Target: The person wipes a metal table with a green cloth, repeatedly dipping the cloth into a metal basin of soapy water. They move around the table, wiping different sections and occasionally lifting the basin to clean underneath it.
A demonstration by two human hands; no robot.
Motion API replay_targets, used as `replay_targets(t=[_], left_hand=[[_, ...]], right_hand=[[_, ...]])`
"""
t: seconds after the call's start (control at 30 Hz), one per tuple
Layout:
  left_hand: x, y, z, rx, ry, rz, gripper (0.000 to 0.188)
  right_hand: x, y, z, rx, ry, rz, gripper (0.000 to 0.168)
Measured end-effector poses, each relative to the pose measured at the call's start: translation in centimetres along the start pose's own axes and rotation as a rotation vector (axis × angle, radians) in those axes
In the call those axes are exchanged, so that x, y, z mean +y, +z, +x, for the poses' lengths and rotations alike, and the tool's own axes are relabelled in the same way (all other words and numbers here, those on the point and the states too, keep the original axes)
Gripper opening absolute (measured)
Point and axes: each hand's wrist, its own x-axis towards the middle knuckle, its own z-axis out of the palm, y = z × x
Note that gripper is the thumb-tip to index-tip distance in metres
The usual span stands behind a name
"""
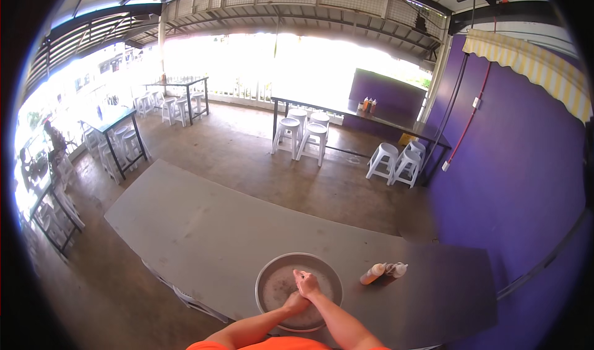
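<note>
A round metal tray or shallow basin [338, 287] stands on a grey table [209, 229] in front of me. Both of my hands are together above its middle. My left hand [297, 303] lies lower, against the wrist or heel of my right hand [306, 284]. The fingers of my right hand are bent and partly overlap something small or a fingertip; I cannot tell whether either hand holds anything. The tray's bottom looks brownish with dark blotches. Just right of the tray stand several squeeze bottles [372, 274] with orange-brown and dark contents.
A purple wall [501, 173] rises on the right. Beyond the table, white plastic stools [312, 139] stand under a long dark table [325, 105] that bears more bottles [367, 105]. Further tables and stools stand at the left, where a person [55, 136] seems to be.
</note>
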Motion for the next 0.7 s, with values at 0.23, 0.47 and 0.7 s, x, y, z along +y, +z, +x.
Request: replay_targets(t=[0.23, 0.47, 0.7], left_hand=[[1.6, -0.6, -0.3, -0.028, 0.033, -0.020, 0.033], [0.7, -1.4, -0.4, -0.034, 0.066, -0.033, 0.034], [1.6, -1.2, 0.0, -0.057, 0.085, -0.117, 0.042]], right_hand=[[1.4, 0.2, 0.3, 0.163, -0.067, -0.142, 0.050], [-2.2, -0.7, -0.9, 0.075, 0.084, -0.158, 0.051], [-0.6, -0.5, -0.8, 0.234, 0.064, -0.187, 0.048]])
